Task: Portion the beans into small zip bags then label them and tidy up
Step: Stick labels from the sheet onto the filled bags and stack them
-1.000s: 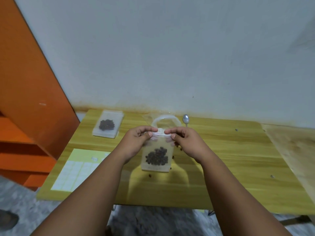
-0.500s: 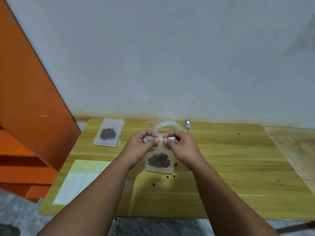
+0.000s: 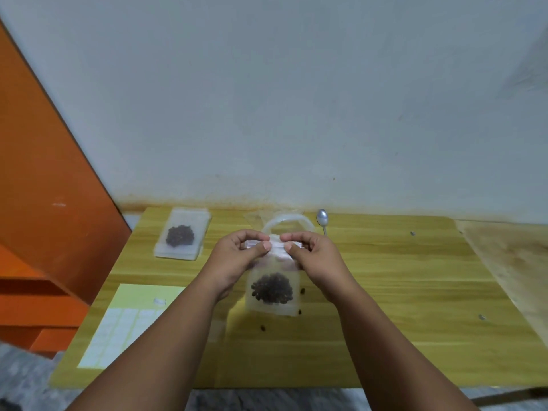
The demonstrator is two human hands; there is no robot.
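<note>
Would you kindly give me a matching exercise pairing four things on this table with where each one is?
1. spoon
2. label sheet
3. nearer zip bag
4. farther zip bag

A. near left part of the table
B. top pinched by left hand and right hand
C. lying flat, far left
D. far edge, by the wall

Pairs: 1-D, 2-A, 3-B, 4-C

A yellow wooden table [image 3: 385, 292] stands against a pale grey-white wall [image 3: 296, 99], with a rusty orange stain [image 3: 207, 200] running along the wall's foot. Two small screw heads [image 3: 412, 233] sit in the tabletop's right half. A paler, worn wooden surface [image 3: 510, 256] adjoins the table on the right. A slanted orange panel [image 3: 44, 173] rises at left above orange steps [image 3: 35, 307], and below is mottled grey floor [image 3: 23, 378].
</note>
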